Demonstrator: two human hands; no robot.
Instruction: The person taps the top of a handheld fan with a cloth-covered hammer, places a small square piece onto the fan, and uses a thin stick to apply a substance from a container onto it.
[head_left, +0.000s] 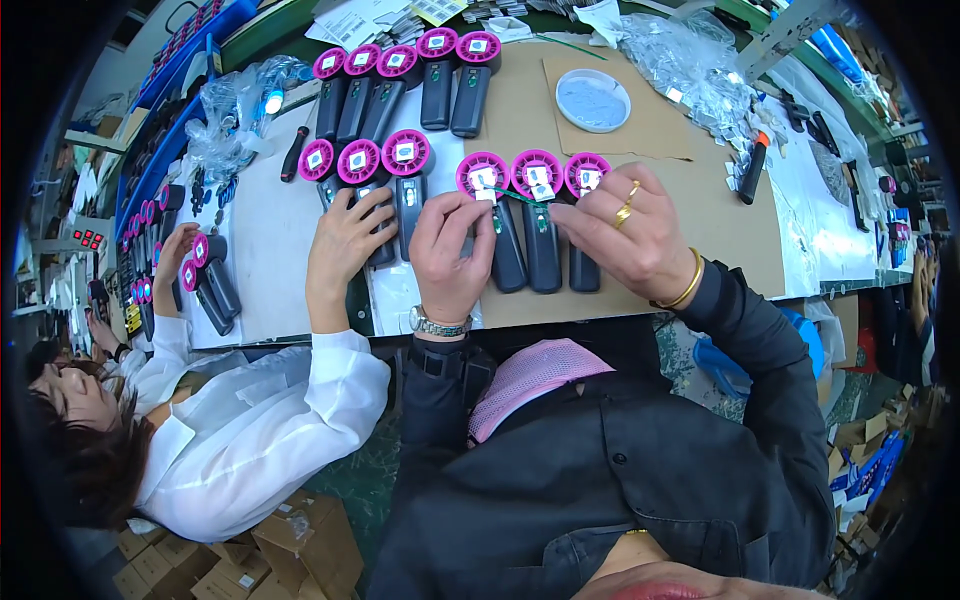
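Note:
Three handheld fans with pink round heads and dark grey handles lie side by side before me: a left fan (508, 255), a middle fan (543, 250) and a right fan (584, 272). Over the middle one, my right hand (635, 228) pinches a thin green strip (522, 198). The strip's other end reaches close to the fingertips of my left hand (452, 258), which are pressed together beside the left fan's head. A small white piece (485, 192) shows at those fingertips; whether they grip it is hard to see. White square labels sit on the fan heads.
At left, a co-worker's hand (350, 240) rests on another fan in a row. More fans (437, 90) lie farther back. A round white dish (593, 100) stands on cardboard. Clear plastic pieces (690, 60) are heaped at back right, near a black tool with an orange tip (753, 170).

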